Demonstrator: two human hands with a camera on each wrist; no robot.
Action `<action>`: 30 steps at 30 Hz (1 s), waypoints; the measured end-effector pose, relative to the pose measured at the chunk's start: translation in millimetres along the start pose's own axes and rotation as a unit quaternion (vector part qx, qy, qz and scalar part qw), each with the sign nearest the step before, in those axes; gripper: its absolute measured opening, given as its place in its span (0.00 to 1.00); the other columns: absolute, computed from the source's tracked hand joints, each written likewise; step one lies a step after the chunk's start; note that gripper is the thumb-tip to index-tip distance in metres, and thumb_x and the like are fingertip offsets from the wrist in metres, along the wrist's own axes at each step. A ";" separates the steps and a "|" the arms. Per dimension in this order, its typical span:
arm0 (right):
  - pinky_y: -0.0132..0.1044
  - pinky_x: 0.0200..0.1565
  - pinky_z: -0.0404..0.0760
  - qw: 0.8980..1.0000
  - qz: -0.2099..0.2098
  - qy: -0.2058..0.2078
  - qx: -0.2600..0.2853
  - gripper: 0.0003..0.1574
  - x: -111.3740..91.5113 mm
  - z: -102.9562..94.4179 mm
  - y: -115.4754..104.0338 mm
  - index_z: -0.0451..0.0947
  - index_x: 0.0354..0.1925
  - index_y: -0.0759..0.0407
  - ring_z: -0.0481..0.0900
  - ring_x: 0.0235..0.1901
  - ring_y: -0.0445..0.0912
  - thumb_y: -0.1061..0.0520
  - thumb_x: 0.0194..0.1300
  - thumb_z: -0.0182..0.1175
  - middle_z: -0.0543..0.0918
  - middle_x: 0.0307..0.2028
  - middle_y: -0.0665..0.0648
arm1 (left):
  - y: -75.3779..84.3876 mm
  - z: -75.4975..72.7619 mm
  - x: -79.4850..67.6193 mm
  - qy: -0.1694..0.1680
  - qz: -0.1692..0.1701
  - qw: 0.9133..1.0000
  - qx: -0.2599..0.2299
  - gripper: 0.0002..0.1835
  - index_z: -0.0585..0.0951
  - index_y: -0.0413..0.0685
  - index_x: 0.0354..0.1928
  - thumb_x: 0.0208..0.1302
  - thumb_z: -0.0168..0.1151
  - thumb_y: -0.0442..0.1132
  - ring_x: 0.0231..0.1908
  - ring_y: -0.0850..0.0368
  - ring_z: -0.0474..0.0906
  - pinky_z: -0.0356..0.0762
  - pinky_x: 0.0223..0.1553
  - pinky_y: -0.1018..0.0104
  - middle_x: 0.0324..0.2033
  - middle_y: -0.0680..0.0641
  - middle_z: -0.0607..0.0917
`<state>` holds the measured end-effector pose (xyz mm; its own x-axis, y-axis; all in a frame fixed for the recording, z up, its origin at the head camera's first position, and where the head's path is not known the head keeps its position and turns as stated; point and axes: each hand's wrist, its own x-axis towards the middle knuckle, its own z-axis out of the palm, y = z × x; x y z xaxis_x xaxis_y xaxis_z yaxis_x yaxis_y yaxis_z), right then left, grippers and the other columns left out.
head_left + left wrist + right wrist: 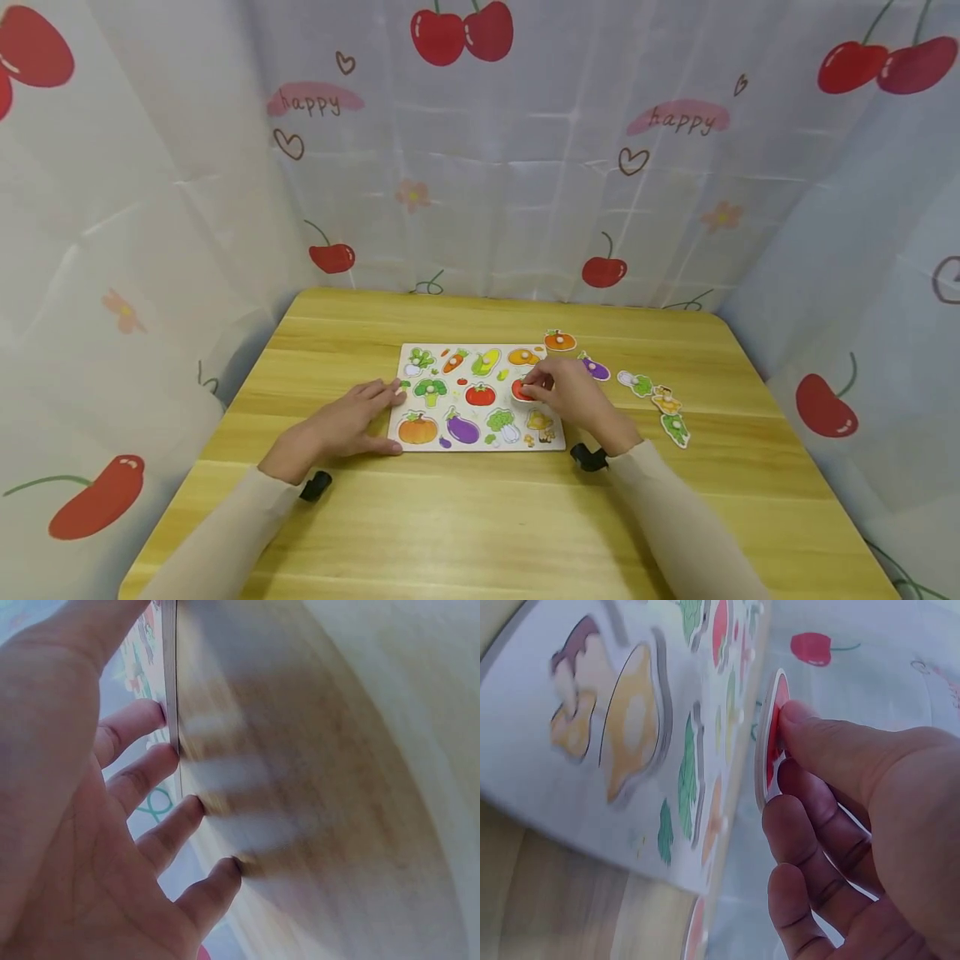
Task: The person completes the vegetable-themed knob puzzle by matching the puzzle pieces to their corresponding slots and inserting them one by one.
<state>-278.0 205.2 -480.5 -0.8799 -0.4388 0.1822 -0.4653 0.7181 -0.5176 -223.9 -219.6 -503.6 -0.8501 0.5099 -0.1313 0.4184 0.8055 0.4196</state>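
A white vegetable puzzle board [487, 447] lies on the wooden table [480, 517]. My left hand [345, 423] rests at its left edge, fingers spread, some fingertips on the board; in the left wrist view the left hand [82, 795] has other fingertips on the table. My right hand [573, 396] pinches a red tomato piece [517, 390] between thumb and fingers over the board's right side. In the right wrist view, the tomato piece [772, 746] stands on edge in the right hand [877, 802], apart from the board. A printed tomato [480, 396] shows mid-board.
Right of the board lie a pumpkin piece [559, 342], an eggplant piece [595, 368], a cabbage piece [641, 384], a mushroom piece [667, 403] and a green leafy piece [676, 430]. Knobbed pieces such as the broccoli [431, 387] sit in the board. A cherry-patterned curtain [480, 225] surrounds the table.
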 end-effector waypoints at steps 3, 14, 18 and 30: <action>0.32 0.40 0.80 1.000 -0.005 -0.002 -0.008 0.06 7.0 9.5 -5.2 0.95 0.42 0.52 0.80 0.35 0.39 0.52 0.76 0.82 0.90 0.35 0.47 | -0.8 0.4 -0.6 0.000 0.002 1.000 0.000 0.54 0.71 0.45 0.90 0.75 0.78 0.68 0.90 0.25 0.59 0.65 0.88 0.25 0.92 0.34 0.63; 0.32 0.39 0.78 1.000 -0.013 -0.009 -0.008 0.07 27.1 32.3 -23.0 0.95 0.41 0.51 0.77 0.33 0.39 0.51 0.76 0.81 0.89 0.34 0.46 | -1.2 0.1 -0.2 0.008 0.012 1.000 0.000 0.53 0.72 0.44 0.89 0.74 0.79 0.66 0.90 0.25 0.61 0.67 0.87 0.25 0.91 0.34 0.65; 0.33 0.40 0.80 1.000 -0.013 -0.014 -0.004 0.06 31.7 37.4 -28.3 0.95 0.41 0.52 0.79 0.34 0.39 0.52 0.76 0.81 0.90 0.35 0.47 | -1.1 0.8 0.4 0.006 0.013 1.000 0.002 0.53 0.72 0.44 0.89 0.74 0.79 0.66 0.90 0.25 0.60 0.67 0.87 0.26 0.92 0.35 0.65; 0.32 0.40 0.83 1.000 -0.011 -0.026 0.013 0.05 39.4 48.5 -34.5 0.96 0.42 0.53 0.81 0.33 0.37 0.53 0.77 0.80 0.91 0.35 0.48 | -1.9 1.1 0.3 0.003 0.008 1.000 0.003 0.54 0.71 0.46 0.90 0.75 0.78 0.69 0.91 0.26 0.59 0.66 0.87 0.25 0.92 0.36 0.63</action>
<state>-292.0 136.9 -496.1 -0.8632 -0.4816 0.1511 -0.4811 0.6942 -0.5354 -224.7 -220.6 -505.4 -0.8452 0.5209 -0.1197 0.4336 0.7992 0.4162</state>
